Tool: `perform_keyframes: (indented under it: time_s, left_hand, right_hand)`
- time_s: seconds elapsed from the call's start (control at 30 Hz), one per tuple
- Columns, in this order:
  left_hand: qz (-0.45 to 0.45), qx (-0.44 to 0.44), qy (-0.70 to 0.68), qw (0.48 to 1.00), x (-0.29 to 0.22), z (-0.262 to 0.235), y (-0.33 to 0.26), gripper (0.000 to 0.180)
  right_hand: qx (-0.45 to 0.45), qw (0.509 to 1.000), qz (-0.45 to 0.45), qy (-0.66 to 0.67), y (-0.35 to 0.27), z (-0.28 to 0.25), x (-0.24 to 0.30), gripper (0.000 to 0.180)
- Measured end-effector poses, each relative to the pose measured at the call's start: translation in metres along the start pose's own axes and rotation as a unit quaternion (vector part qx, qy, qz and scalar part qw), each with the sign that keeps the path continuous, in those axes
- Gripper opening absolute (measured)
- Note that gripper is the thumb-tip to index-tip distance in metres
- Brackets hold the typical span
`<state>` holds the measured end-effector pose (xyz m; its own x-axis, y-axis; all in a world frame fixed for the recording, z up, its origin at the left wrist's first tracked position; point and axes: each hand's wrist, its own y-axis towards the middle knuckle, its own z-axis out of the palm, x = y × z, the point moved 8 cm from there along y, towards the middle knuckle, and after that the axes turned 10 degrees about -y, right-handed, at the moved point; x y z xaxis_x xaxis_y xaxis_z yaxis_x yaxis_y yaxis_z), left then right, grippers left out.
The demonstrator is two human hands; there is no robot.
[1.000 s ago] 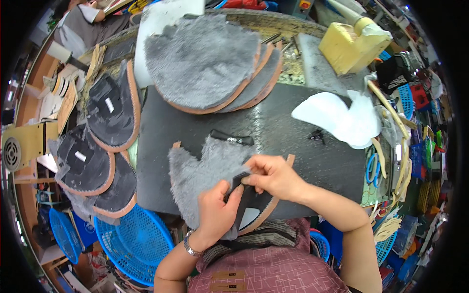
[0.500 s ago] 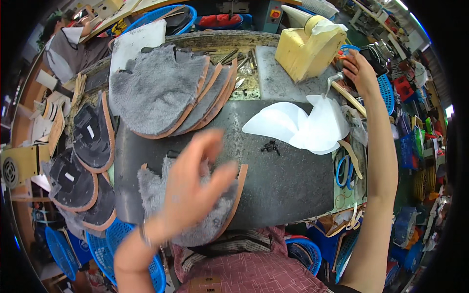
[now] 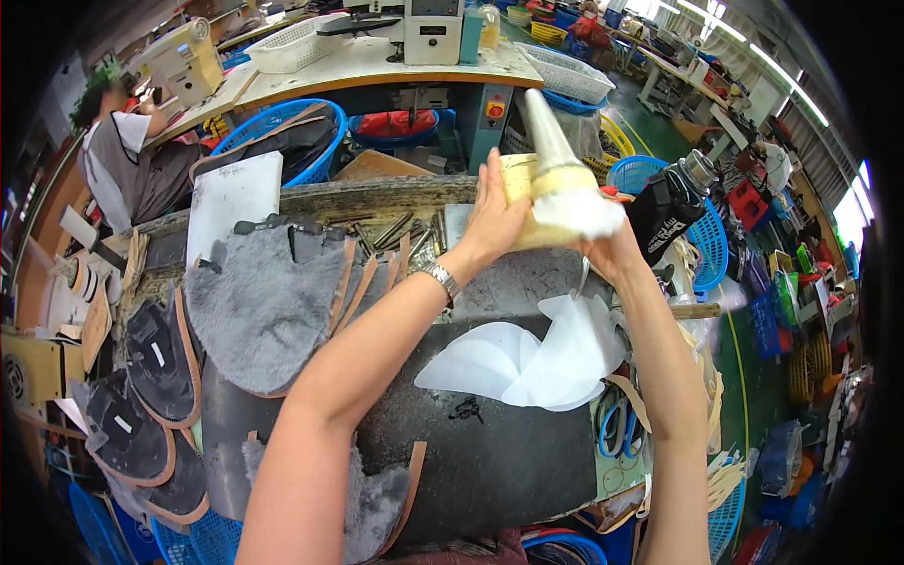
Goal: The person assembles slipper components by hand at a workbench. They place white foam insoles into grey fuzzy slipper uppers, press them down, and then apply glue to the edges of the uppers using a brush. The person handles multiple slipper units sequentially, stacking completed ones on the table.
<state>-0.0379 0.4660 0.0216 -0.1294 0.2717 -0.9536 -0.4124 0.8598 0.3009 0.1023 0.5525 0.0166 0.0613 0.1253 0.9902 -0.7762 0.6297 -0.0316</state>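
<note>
Both my hands are at a yellow block (image 3: 516,177) with a pale cone (image 3: 549,132) on top and white, cloudy-looking material (image 3: 589,215) at its near side. My left hand (image 3: 497,215) presses its left side with long, straight fingers. At the lower right side, my right hand (image 3: 610,250) has its fingers partly hidden behind the block. Below the hands lie translucent white plastic pieces (image 3: 513,363) and small black bits (image 3: 465,409). Grey plush uppers (image 3: 268,301) with brown edging are stacked at left; another plush upper (image 3: 372,499) lies nearer, partly under my left arm.
Dark uppers (image 3: 160,344) overlap at the left edge. A white board (image 3: 235,202) and metal tools (image 3: 395,231) sit at the back. Blue-handled scissors (image 3: 617,428) lie at right, near a wooden handle (image 3: 695,311). A black bottle (image 3: 670,193) stands beyond. Another person (image 3: 132,169) sits far left.
My left hand has moved from above the near plush upper to the yellow block. My right hand has come left from the red-orange item onto the block. The view has tilted up.
</note>
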Motion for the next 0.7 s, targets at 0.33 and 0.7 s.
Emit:
perform_keyframes:
  time_s: [0.33, 0.7]
  left_hand:
    - [0.266, 0.154, 0.383, 0.871, -0.06, 0.028, -0.063, 0.078]
    - [-0.012, -0.106, -0.088, 0.99, -0.051, -0.014, 0.021, 0.039]
  right_hand:
    - [-0.055, 0.995, -0.034, -0.071, -0.026, 0.021, -0.049, 0.052]
    - [-0.121, 0.937, -0.075, -0.319, -0.038, -0.004, -0.041, 0.034]
